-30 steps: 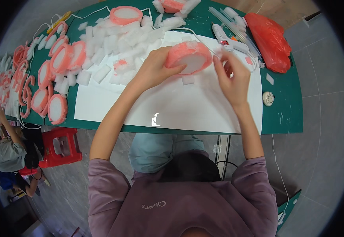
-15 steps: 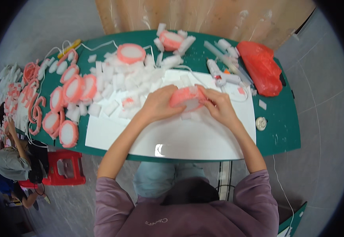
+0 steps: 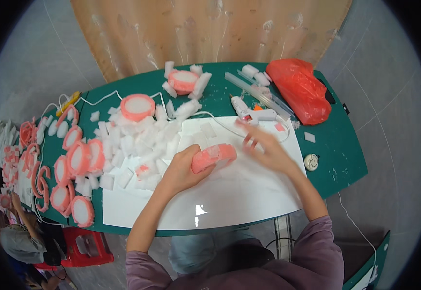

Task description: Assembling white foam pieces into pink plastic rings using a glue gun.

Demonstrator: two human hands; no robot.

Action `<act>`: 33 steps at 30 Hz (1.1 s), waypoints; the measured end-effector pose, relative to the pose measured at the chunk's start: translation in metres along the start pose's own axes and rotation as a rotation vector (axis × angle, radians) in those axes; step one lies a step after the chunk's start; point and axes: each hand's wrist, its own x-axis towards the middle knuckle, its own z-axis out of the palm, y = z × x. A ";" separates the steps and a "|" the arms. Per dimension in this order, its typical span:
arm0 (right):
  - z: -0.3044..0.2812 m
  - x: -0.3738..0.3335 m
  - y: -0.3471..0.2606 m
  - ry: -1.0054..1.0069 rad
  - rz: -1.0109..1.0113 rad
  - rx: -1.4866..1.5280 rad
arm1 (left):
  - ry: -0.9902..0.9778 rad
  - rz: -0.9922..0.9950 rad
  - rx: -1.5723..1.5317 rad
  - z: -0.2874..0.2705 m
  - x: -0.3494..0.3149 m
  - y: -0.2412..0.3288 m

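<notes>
In my left hand is a round pink foam piece, tilted on its edge above the white board. My fingers wrap its left side, and its far side is partly hidden. My right hand is apart from it, fingers spread and a little smeared by motion. Just beyond those fingers lies a white glue gun, its nozzle pointing away to the upper left. White foam pieces are heaped to the left of my hands.
Finished-looking pink rings with white centres cover the green table's left side. One pink round sits among white blocks at the back. Clear sticks, a red plastic bag and a small white round object are right. Another person works far left.
My right hand has let go of the pink foam piece and moved right, near the glue gun. My left hand keeps the piece, now turned more on edge. The whole view has shifted.
</notes>
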 end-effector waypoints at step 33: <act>-0.021 -0.041 -0.054 0.028 -0.085 -0.420 | 0.174 -0.073 -0.030 0.008 -0.012 -0.005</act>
